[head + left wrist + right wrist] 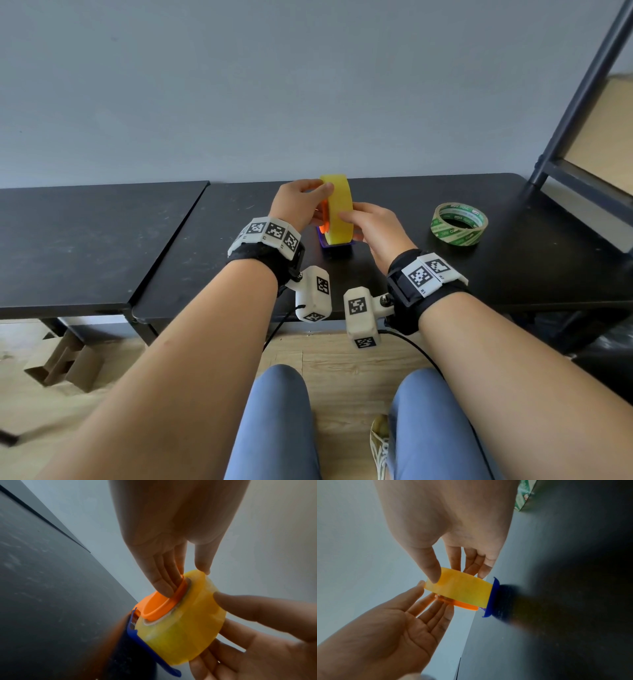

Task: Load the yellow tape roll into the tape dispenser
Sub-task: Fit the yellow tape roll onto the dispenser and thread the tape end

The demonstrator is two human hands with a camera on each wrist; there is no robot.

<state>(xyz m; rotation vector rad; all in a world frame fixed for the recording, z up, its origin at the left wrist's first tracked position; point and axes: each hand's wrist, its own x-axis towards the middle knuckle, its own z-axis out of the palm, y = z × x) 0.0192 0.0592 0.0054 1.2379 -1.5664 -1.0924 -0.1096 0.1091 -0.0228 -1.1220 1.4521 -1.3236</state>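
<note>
The yellow tape roll (339,209) stands on edge on the tape dispenser, whose orange hub (157,603) sits in the roll's core above a blue base (337,244) on the black table (428,274). My left hand (299,202) lays straight fingers (159,586) against the orange hub, its thumb tip touching the roll's top rim. My right hand (371,226) pinches the roll (462,588), thumb (433,569) on the tread and fingers behind the far face. The blue base (491,597) rests on the tabletop.
A green-printed tape roll (459,222) lies flat on the table to the right. A dark metal shelf frame (579,109) stands at the far right. A second black table (85,240) adjoins on the left, with cardboard (65,363) on the floor beneath.
</note>
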